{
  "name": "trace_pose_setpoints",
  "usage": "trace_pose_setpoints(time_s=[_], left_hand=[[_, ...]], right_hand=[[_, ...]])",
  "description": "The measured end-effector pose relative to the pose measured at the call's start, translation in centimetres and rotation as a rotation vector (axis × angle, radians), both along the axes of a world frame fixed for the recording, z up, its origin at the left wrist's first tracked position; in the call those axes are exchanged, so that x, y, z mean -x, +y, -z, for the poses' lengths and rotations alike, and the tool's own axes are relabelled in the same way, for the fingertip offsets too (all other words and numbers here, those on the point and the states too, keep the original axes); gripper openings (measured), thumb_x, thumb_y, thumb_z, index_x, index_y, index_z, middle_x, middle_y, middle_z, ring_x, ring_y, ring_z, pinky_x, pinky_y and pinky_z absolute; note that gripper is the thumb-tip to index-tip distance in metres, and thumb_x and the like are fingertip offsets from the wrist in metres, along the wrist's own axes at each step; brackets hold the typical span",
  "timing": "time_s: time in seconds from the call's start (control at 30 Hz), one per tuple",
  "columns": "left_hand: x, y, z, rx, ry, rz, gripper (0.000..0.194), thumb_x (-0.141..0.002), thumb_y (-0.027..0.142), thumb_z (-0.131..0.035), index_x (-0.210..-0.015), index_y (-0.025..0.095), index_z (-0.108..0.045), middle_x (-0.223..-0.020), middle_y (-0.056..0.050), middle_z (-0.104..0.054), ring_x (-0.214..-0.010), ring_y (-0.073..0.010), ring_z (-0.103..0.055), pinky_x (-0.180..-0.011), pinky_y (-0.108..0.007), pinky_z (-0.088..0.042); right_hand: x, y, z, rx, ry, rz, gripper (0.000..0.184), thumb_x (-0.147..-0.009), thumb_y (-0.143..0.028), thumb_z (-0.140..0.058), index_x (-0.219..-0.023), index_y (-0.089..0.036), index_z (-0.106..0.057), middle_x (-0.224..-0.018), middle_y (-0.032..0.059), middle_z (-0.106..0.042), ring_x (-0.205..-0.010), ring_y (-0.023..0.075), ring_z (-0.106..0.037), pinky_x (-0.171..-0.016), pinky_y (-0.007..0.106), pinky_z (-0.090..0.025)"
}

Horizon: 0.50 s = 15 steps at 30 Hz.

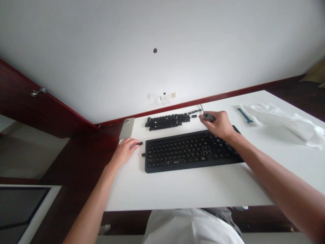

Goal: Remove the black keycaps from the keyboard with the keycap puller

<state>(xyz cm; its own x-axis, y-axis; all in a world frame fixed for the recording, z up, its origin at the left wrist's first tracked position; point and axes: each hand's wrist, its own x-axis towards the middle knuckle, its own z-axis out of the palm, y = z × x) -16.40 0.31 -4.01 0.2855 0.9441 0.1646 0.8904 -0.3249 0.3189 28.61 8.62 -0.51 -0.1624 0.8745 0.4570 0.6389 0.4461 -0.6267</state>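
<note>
My left hand [126,149] is at the table's left side, its fingers closed on a narrow black piece [140,143] that looks like a long keycap. My right hand [218,124] grips a screwdriver-like tool [208,117] with a dark rounded handle and a thin shaft pointing away from me. Below that hand lies a black keyboard [175,168] with its keycaps off, the switch spots showing in its frame; my right forearm crosses its right end. One small black piece [143,155] rests against the keyboard's left edge. Loose black keycaps [167,121] sit in rows behind it.
A phone [127,128] lies at the table's back left edge. A blue-handled brush [245,115] and a crumpled white plastic bag [291,123] are on the right of the white table [188,189]. Behind stands a wall with sockets [168,96]; a dark red door [38,101] is at left.
</note>
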Motion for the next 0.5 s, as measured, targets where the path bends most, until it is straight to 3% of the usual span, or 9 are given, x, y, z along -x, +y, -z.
trace_pose_setpoints(time_s=[0.17, 0.5], left_hand=[[-0.12, 0.41, 0.64, -0.096, 0.04, 0.017, 0.03, -0.109, 0.035, -0.047, -0.123, 0.024, -0.071, -0.117, -0.007, -0.072, -0.109, -0.0231, -0.068, -0.099, -0.037, -0.052], [-0.38, 0.88, 1.05, -0.097, -0.011, -0.011, 0.034, -0.11, 0.03, -0.039, -0.117, 0.022, -0.072, -0.11, -0.007, -0.068, -0.104, -0.0214, -0.067, -0.094, -0.033, -0.052]], right_hand=[[0.06, -0.01, 0.07, -0.004, -0.003, -0.005, 0.039, -0.089, -0.038, -0.058, -0.061, -0.02, -0.038, -0.053, -0.0023, -0.038, -0.056, 0.0122, -0.031, -0.054, 0.03, -0.027], [0.13, 0.02, 0.27, 0.005, -0.005, -0.012, 0.039, -0.089, -0.039, -0.059, -0.061, -0.02, -0.04, -0.055, -0.0015, -0.034, -0.057, 0.013, -0.032, -0.055, 0.03, -0.028]])
